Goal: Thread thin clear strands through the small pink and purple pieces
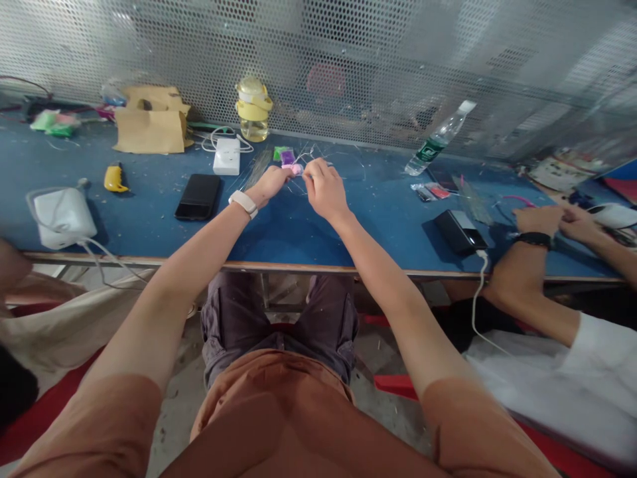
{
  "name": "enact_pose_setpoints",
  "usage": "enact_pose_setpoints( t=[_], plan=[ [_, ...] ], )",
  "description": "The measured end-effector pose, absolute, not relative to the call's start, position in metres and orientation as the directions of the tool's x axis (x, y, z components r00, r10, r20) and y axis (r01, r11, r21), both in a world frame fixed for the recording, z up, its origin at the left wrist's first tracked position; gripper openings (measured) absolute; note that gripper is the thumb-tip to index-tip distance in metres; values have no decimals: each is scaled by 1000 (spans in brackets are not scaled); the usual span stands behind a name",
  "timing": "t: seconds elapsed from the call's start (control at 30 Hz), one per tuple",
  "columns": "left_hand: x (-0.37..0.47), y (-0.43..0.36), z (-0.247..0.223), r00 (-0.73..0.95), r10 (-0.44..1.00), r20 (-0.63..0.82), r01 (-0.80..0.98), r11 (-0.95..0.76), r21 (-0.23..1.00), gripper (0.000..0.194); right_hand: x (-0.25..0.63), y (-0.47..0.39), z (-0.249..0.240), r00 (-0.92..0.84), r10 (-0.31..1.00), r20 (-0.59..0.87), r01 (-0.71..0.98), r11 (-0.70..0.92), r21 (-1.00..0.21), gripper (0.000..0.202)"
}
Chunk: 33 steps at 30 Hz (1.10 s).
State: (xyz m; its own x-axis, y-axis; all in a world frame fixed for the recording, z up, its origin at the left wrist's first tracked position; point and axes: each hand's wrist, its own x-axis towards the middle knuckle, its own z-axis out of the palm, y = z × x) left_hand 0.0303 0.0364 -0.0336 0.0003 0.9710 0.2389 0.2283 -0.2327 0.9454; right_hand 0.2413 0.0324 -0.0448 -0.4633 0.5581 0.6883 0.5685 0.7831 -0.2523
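My left hand [271, 184], with a white band on its wrist, is closed on a small pink piece [295, 169] in front of me. Close beside it, my right hand [326, 189] has its fingers pinched together; what lies between them is too small to make out. Thin, wire-like strands [311, 155] stick out around the fingertips. Just behind the left hand lie a purple packet [287, 157] and a green packet [279, 153]. A bundle of fine strands [259, 167] rests left of them on the blue table [298, 232].
Left of my hands are a black phone [198, 197], a white charger [227, 157], a yellow-lidded bottle [253, 109], brown paper [150, 129] and a yellow object [115, 178]. A tilted water bottle [438, 141] and black power bank [460, 232] stand right, near a co-worker's hands [540, 220].
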Motion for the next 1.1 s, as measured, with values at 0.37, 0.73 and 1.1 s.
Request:
enact_pose_setpoints(
  t=[0.37,0.73,1.1],
  plan=[
    [19,31,-20,164,977,137,220,-172,960,24,252,36,-41,-380,588,714,519,775,-361,57],
    [15,31,-31,318,904,286,169,-351,921,19,266,59,-52,-310,679,665,291,734,-614,70],
    [26,35,-41,189,849,493,186,-524,831,7,269,80,-60,-219,762,610,169,645,-745,82]
  ],
)
